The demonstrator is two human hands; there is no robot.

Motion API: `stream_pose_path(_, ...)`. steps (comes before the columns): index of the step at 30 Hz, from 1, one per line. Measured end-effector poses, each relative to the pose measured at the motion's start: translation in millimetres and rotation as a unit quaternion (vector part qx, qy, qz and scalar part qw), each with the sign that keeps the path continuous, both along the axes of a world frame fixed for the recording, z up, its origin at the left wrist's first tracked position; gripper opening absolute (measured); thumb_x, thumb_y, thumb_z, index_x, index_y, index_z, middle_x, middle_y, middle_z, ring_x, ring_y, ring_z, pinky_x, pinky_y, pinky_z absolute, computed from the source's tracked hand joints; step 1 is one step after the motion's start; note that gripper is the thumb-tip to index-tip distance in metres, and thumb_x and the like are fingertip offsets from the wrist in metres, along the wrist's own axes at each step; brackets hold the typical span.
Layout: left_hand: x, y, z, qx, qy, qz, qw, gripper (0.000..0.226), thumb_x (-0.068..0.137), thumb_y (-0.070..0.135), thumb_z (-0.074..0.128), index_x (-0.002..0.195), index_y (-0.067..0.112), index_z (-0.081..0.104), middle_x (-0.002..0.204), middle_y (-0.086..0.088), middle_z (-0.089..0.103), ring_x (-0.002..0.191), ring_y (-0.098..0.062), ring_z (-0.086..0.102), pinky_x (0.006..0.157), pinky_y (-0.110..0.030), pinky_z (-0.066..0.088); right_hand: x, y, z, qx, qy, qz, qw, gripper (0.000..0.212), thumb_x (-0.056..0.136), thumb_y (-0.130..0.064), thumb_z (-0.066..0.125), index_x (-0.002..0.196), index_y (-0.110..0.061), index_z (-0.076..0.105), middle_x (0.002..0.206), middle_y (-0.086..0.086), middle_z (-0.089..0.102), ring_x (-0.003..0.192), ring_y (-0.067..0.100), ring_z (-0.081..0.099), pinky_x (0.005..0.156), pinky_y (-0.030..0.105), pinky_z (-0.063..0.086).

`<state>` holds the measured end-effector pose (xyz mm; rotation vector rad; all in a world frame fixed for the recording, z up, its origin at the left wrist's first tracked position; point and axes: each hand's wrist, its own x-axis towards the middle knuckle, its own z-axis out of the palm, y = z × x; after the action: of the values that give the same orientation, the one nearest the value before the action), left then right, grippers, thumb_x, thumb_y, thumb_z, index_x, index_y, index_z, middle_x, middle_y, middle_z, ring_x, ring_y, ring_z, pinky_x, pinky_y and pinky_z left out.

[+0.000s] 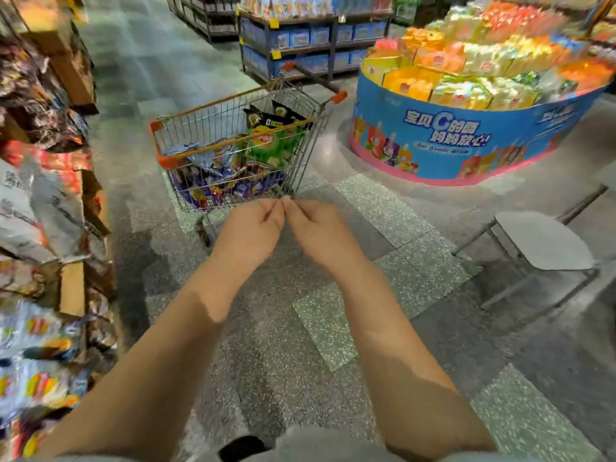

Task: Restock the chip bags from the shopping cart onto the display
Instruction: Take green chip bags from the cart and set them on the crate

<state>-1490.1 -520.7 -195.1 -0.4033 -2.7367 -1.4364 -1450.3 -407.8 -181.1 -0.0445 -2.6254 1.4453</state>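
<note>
Both hands (pixel 283 225) meet, seemingly empty; cart (pixel 233 151) beyond.

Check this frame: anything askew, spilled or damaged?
Nothing spilled or damaged that I can tell. The chip bags sit in a loose jumble in the shopping cart, some propped upright. Both hands, left and right, are bunched together in front of it, holding no bag.

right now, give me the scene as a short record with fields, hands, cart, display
left hand: fingers curled, tips meeting the other hand, holds nothing visible
right hand: same, in front of the cart
shopping cart: on the floor ahead, not touched
chip bags: green and dark bags upright in cart, more beneath
display: bagged snacks at the left
</note>
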Motion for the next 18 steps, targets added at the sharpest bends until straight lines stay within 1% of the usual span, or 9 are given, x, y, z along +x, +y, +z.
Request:
stream_pose_path(3, -31.0, -2.5, -1.8, -0.007, -0.005, 0.019, 1.0, 0.039, 0.1, 0.029, 0.041, 0.084, 0.003, 0.065, 0.064, -0.009, 0.058, 0.061, -0.027, 0.05, 0.057, -0.036, 0.039, -38.9, 3.9, -4.7, -0.006, -0.023, 0.035, 0.999, 0.046, 0.102, -0.039, 0.037, 0.095, -0.005, 0.068, 0.076, 0.009, 0.065, 0.072, 0.021, 0.058, 0.066, 0.031, 0.043)
stream_pose_path(4, -42.2, -3.5, -3.0, -0.007, -0.014, 0.018, 1.0, 0.039, 0.101, 0.03, 0.041, 0.085, 0.004, 0.066, 0.066, -0.009, 0.06, 0.062, -0.029, 0.05, 0.057, -0.036, 0.04, -52.0, 5.2, -6.3, -0.004, -0.026, 0.047, 0.999, 0.047, 0.102, -0.039, 0.037, 0.089, -0.004, 0.066, 0.072, 0.008, 0.061, 0.067, 0.019, 0.055, 0.062, 0.029, 0.04)
stream_pose_path(6, -69.4, -4.3, -7.9, -0.015, -0.024, 0.01, 1.0, 0.036, 0.101, 0.032, 0.039, 0.098, 0.014, 0.07, 0.082, -0.008, 0.068, 0.076, -0.027, 0.061, 0.071, -0.039, 0.049, -81.4, 5.7, -11.7, 0.016, -0.029, 0.055, 0.998, 0.047, 0.102, -0.04, 0.036, 0.077, -0.009, 0.061, 0.064, 0.001, 0.053, 0.06, 0.013, 0.049, 0.055, 0.025, 0.036)
stream_pose_path(7, -84.0, -4.6, -10.4, -0.019, -0.025, 0.008, 0.999, 0.035, 0.101, 0.033, 0.037, 0.105, 0.019, 0.07, 0.09, -0.004, 0.07, 0.085, -0.024, 0.063, 0.079, -0.039, 0.051, -96.8, 5.1, -14.6, 0.02, -0.034, 0.057, 0.998, 0.047, 0.102, -0.041, 0.035, 0.077, -0.011, 0.061, 0.063, -0.001, 0.052, 0.059, 0.012, 0.048, 0.057, 0.026, 0.037)
stream_pose_path(9, -116.1, -5.3, -14.7, -0.029, -0.024, 0.007, 0.999, 0.034, 0.101, 0.034, 0.036, 0.11, 0.024, 0.068, 0.1, 0.003, 0.07, 0.094, -0.017, 0.062, 0.085, -0.035, 0.049, -130.5, 3.5, -22.1, 0.011, -0.04, 0.067, 0.997, 0.047, 0.101, -0.044, 0.034, 0.084, -0.011, 0.063, 0.064, 0.002, 0.054, 0.06, 0.016, 0.052, 0.06, 0.031, 0.043)
stream_pose_path(12, -168.3, -4.2, -16.5, -0.024, -0.023, 0.001, 0.999, 0.03, 0.102, 0.031, 0.037, 0.111, 0.024, 0.064, 0.092, 0.01, 0.065, 0.088, -0.009, 0.059, 0.072, -0.017, 0.041, -187.4, 2.1, -32.0, 0.017, -0.028, 0.079, 0.996, 0.046, 0.101, -0.046, 0.032, 0.092, -0.015, 0.066, 0.082, 0.015, 0.066, 0.074, 0.028, 0.062, 0.071, 0.04, 0.051)
stream_pose_path(14, -207.1, -2.0, -13.8, -0.005, -0.015, -0.009, 1.0, 0.03, 0.102, 0.028, 0.037, 0.118, 0.022, 0.062, 0.097, 0.011, 0.063, 0.092, -0.009, 0.058, 0.077, -0.019, 0.04, -230.1, 2.9, -30.5, 0.029, -0.022, 0.079, 0.996, 0.045, 0.101, -0.043, 0.032, 0.097, -0.013, 0.066, 0.087, 0.017, 0.067, 0.08, 0.031, 0.063, 0.076, 0.045, 0.05)
stream_pose_path(16, -250.9, -0.8, -11.5, 0.016, 0.0, -0.016, 1.0, 0.031, 0.102, 0.024, 0.038, 0.123, 0.019, 0.06, 0.104, 0.014, 0.059, 0.1, -0.006, 0.054, 0.084, -0.017, 0.037, -276.4, 4.2, -25.4, 0.04, -0.017, 0.081, 0.996, 0.042, 0.102, -0.038, 0.033, 0.101, -0.01, 0.065, 0.088, 0.017, 0.067, 0.082, 0.032, 0.062, 0.076, 0.043, 0.049)
stream_pose_path(18, -296.7, 0.0, -8.8, 0.026, 0.013, -0.026, 0.999, 0.031, 0.102, 0.021, 0.038, 0.124, 0.016, 0.059, 0.105, 0.015, 0.059, 0.096, -0.001, 0.053, 0.078, -0.005, 0.035, -321.3, 5.6, -18.3, 0.053, -0.011, 0.085, 0.995, 0.038, 0.103, -0.034, 0.033, 0.103, -0.012, 0.064, 0.089, 0.013, 0.066, 0.083, 0.026, 0.061, 0.076, 0.037, 0.048)
